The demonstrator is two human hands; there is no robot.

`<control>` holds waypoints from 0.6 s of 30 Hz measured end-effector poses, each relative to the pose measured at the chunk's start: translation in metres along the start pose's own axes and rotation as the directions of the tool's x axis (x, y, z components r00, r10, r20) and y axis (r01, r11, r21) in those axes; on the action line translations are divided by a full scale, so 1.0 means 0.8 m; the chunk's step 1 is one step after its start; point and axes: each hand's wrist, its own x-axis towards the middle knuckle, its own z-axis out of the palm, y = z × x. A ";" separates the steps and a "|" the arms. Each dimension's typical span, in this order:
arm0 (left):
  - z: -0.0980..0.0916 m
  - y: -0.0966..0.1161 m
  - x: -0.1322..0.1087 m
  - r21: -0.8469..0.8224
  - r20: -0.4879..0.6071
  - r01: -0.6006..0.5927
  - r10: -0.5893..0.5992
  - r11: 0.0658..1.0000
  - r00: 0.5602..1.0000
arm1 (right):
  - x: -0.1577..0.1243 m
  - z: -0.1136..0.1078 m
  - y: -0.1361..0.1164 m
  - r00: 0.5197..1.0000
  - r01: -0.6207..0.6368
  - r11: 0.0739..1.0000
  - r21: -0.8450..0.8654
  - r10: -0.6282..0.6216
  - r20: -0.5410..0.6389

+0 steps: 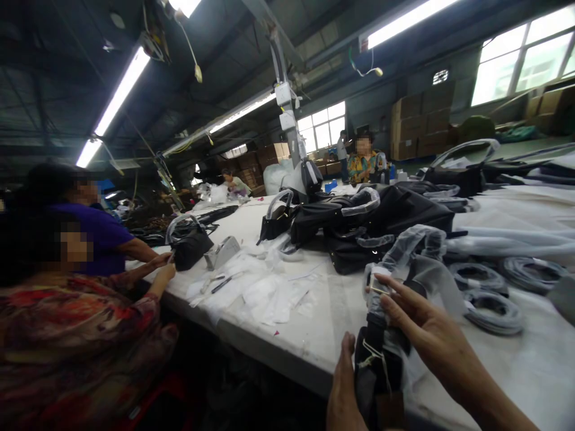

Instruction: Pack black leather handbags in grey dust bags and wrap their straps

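Black bag (394,366) is held at lower right, by worktop (296,341) edge; side apparently braced by left hand (344,389), its grip can't be told; plastic-wrapped strap (376,311) is pinched by right hand (420,320), likely for steadiness.

Nearest bag (393,368) was of black, matt, cloth- or leather-like material, its handle wrapped in clear, crinkled, glossy plastic film (417,234), its pale string (372,354) of thin cord. Loose sheets (269,296) were of thin, white, matt, creased paper or similar; coils (503,326) looked like smooth, shiny plastic. Tabletop (309,344) appeared smooth and matt, stacked cartons (408,126) matt brown cardboard.
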 end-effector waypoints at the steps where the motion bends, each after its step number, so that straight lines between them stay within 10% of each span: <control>1: 0.010 -0.003 0.003 -0.030 0.028 0.032 -0.031 0.999 0.999 | 0.000 0.000 0.001 1.000 0.014 1.000 -0.023 -0.014 0.014; 12: 0.000 0.009 0.038 -0.179 -0.107 0.167 -0.188 0.969 0.976 | -0.073 -0.043 0.046 0.973 -0.225 0.974 -0.001 0.225 -0.055; 18: -0.013 -0.019 0.055 -0.428 -0.157 0.266 -0.361 0.864 0.919 | -0.113 -0.014 0.111 0.742 -0.651 0.759 -0.016 0.641 0.197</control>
